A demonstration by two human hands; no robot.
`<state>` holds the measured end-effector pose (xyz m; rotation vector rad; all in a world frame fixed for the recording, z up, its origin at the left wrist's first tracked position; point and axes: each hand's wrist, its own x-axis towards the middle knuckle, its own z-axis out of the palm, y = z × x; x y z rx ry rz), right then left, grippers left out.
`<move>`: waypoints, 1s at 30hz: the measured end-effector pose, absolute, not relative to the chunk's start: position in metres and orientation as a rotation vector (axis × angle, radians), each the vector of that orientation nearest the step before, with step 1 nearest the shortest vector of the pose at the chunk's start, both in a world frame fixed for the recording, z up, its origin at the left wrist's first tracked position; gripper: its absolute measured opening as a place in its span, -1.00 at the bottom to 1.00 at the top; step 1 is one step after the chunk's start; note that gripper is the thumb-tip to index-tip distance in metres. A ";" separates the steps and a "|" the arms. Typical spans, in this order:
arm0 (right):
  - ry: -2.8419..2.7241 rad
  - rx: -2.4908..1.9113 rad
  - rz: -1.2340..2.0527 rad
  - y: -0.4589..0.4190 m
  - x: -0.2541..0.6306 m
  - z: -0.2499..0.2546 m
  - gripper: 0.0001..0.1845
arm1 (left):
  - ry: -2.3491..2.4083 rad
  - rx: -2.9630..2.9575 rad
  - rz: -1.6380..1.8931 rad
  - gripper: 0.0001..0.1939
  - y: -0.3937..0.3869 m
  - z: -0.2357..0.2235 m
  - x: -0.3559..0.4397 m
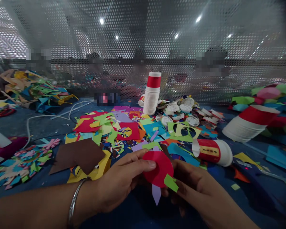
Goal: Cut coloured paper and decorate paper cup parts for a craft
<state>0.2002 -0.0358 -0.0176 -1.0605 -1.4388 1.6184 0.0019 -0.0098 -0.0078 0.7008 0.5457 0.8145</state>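
My left hand, a metal bangle on its wrist, grips a red paper circle with the thumb pressed on its face. A lilac paper strip with a pointed end sticks out below the circle, and a bit of lilac shows above it. At the circle's lower right edge, my right hand pinches a small light-green paper strip. Some of its fingers are behind the circle and in shadow. Cut paper scraps lie just beyond both hands.
A tall stack of paper cups stands at the back centre. One red-and-white cup lies at the right, near a tilted cup stack. Brown paper and a pile of paper flowers are at the left. A perforated metal screen closes the back.
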 end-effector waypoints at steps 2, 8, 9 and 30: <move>-1.365 -1.044 1.666 -0.036 0.199 -0.017 -0.67 | 0.507 0.686 0.790 -0.89 -0.010 -0.008 0.002; -1.334 -1.203 1.583 -0.034 0.205 -0.015 -0.67 | 0.550 0.779 0.776 -0.90 -0.008 -0.010 0.001; -1.350 -1.257 1.482 -0.034 0.207 -0.015 -0.67 | 0.591 0.806 0.773 -0.88 -0.007 -0.010 0.001; -1.746 -1.413 0.758 -0.040 0.215 -0.010 -0.77 | 0.718 1.201 0.597 -0.69 -0.005 -0.018 -0.004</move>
